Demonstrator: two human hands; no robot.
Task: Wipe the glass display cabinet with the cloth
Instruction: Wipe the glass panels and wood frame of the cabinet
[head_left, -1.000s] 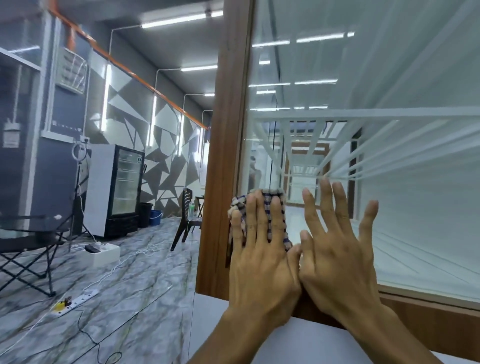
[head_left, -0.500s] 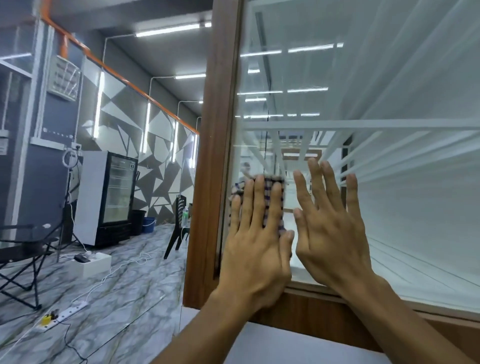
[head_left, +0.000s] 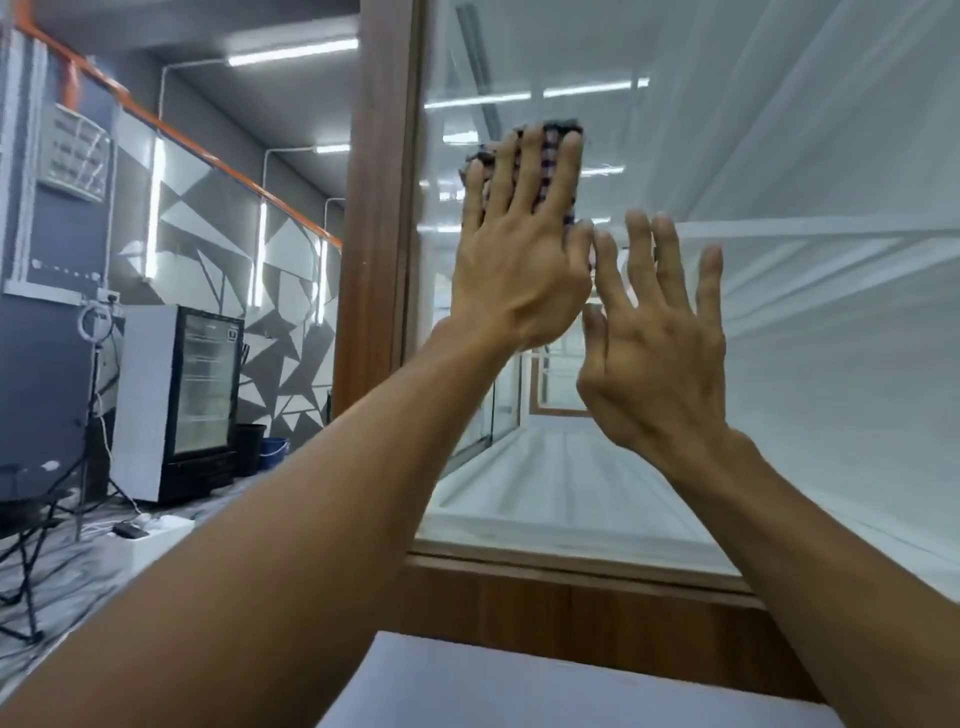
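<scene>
The glass display cabinet (head_left: 779, 364) fills the right side, its pane set in a brown wooden frame (head_left: 379, 208). My left hand (head_left: 519, 260) lies flat with fingers spread, pressing a dark checked cloth (head_left: 556, 140) against the upper left part of the glass; most of the cloth is hidden under the palm. My right hand (head_left: 660, 343) is lower and just to the right, fingers spread, palm toward the pane, holding nothing. Whether it touches the glass I cannot tell.
A wooden sill (head_left: 571, 577) runs below the pane, with a white surface (head_left: 519, 686) in front of it. To the left are a glass-door fridge (head_left: 182, 400), a tripod stand (head_left: 93, 415), a folding chair (head_left: 26, 545) and cables on the marble floor (head_left: 67, 597).
My left hand has slid the cloth upward on the glass from near the sill to the upper pane. My right hand has also risen, trailing lower beside it.
</scene>
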